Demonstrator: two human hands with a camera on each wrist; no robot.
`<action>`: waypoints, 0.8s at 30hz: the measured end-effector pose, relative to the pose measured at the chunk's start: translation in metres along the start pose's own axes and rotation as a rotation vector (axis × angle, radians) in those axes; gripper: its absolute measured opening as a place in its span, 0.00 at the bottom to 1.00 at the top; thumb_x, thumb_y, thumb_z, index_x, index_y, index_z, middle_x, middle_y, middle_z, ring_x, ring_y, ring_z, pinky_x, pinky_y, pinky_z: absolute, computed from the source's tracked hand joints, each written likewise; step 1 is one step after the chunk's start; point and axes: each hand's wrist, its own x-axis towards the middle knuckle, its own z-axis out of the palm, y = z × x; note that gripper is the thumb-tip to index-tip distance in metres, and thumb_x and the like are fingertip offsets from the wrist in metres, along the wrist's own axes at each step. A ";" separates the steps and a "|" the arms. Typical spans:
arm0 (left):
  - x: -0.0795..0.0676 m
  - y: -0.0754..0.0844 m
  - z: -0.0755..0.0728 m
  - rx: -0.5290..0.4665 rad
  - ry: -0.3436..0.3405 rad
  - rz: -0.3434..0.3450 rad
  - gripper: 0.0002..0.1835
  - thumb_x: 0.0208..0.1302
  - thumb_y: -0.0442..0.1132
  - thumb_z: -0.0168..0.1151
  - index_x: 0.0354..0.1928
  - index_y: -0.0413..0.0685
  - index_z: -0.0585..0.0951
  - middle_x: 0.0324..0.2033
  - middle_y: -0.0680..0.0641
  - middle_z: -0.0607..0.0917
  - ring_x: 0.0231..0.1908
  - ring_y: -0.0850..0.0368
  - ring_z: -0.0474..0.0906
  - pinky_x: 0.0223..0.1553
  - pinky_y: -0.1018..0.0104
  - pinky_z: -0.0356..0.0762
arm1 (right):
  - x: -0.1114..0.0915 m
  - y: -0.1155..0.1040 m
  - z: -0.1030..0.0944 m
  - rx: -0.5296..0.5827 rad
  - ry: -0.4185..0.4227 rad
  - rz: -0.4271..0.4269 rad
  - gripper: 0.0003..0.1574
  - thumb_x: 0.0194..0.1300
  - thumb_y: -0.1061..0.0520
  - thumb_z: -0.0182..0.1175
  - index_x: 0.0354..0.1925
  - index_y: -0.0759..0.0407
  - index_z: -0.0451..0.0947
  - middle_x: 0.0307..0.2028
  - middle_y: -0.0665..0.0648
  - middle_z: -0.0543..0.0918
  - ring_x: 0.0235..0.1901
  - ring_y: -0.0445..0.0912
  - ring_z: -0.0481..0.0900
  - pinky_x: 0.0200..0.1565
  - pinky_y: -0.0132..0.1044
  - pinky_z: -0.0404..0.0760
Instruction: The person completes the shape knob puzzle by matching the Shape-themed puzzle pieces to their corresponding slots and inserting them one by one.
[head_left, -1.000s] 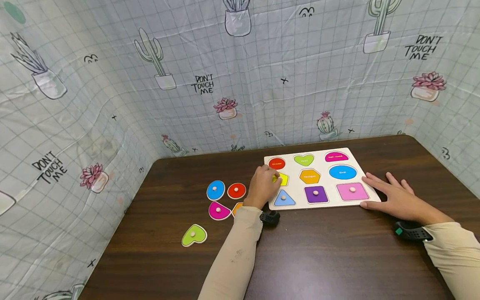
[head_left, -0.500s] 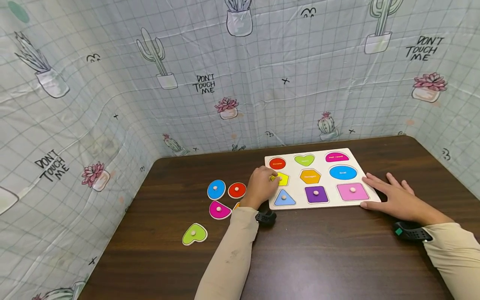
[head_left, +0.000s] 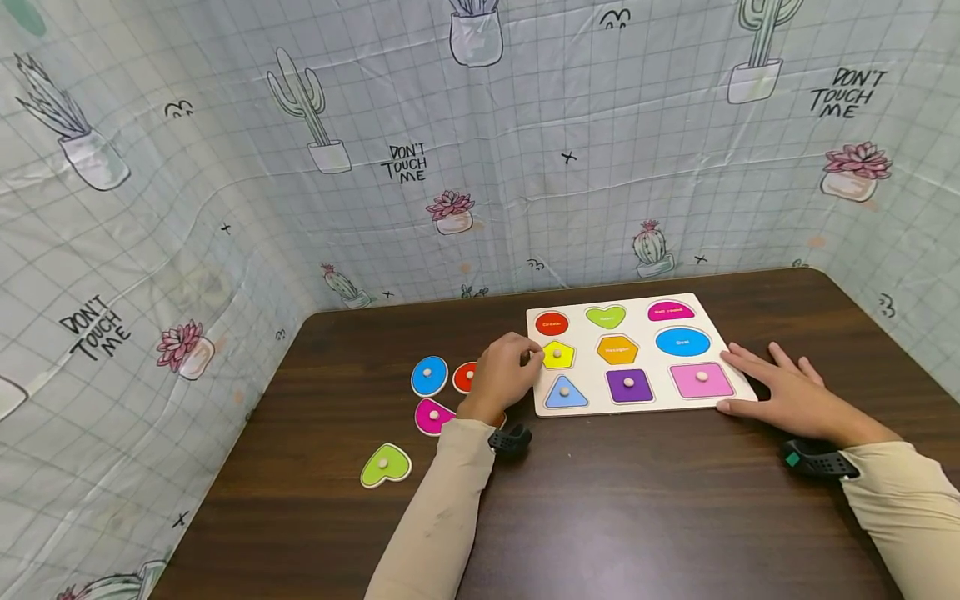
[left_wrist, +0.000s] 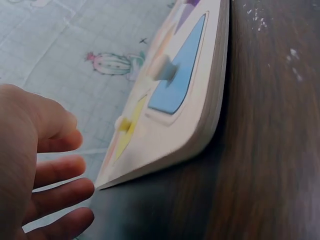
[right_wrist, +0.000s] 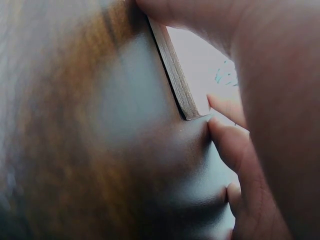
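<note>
On the table lies a white puzzle board [head_left: 588,368]. A yellow pentagon [head_left: 559,360], a blue triangle [head_left: 567,401], a purple square [head_left: 628,395] and a pink rectangle [head_left: 716,385], all knobbed, sit in its spaces. The other spaces show coloured, labelled shapes without knobs. My left hand [head_left: 498,377] hovers at the board's left edge beside the pentagon, fingers loosely bent around nothing. In the left wrist view, a gap shows between its fingertips [left_wrist: 75,165] and the yellow knob. My right hand [head_left: 798,402] rests with spread fingers at the board's right edge, thumb at the near corner.
Left of the left hand lie loose knobbed pieces: a blue oval [head_left: 428,383], a red circle [head_left: 461,381], a magenta half round [head_left: 429,422] and a green heart [head_left: 386,472]. The left wrist mostly covers an orange piece. A patterned cloth [head_left: 525,183] hangs behind the table.
My left hand has let go of the yellow pentagon, which stays in its space, and has drawn back left, now covering part of the red circle. The right hand stays put.
</note>
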 end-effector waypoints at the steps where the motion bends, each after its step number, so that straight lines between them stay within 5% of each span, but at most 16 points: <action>1: -0.002 -0.002 -0.002 -0.004 -0.004 -0.004 0.10 0.70 0.45 0.62 0.43 0.52 0.89 0.41 0.54 0.84 0.37 0.60 0.76 0.41 0.68 0.78 | 0.000 0.000 0.000 0.001 -0.002 0.002 0.59 0.62 0.32 0.64 0.77 0.60 0.54 0.76 0.69 0.51 0.70 0.80 0.35 0.62 0.77 0.29; 13: -0.026 -0.027 -0.030 -0.140 -0.139 0.060 0.12 0.72 0.45 0.60 0.48 0.49 0.88 0.44 0.54 0.85 0.43 0.58 0.78 0.48 0.65 0.79 | -0.001 -0.002 -0.001 0.005 -0.014 0.000 0.58 0.63 0.33 0.64 0.77 0.60 0.53 0.76 0.69 0.50 0.70 0.80 0.33 0.62 0.77 0.26; 24: -0.046 -0.052 -0.048 -0.183 -0.129 0.097 0.08 0.70 0.41 0.63 0.42 0.46 0.87 0.40 0.53 0.84 0.33 0.61 0.78 0.40 0.66 0.79 | 0.002 -0.001 0.000 -0.012 -0.017 0.002 0.59 0.63 0.32 0.63 0.78 0.60 0.52 0.76 0.69 0.49 0.70 0.80 0.33 0.61 0.78 0.28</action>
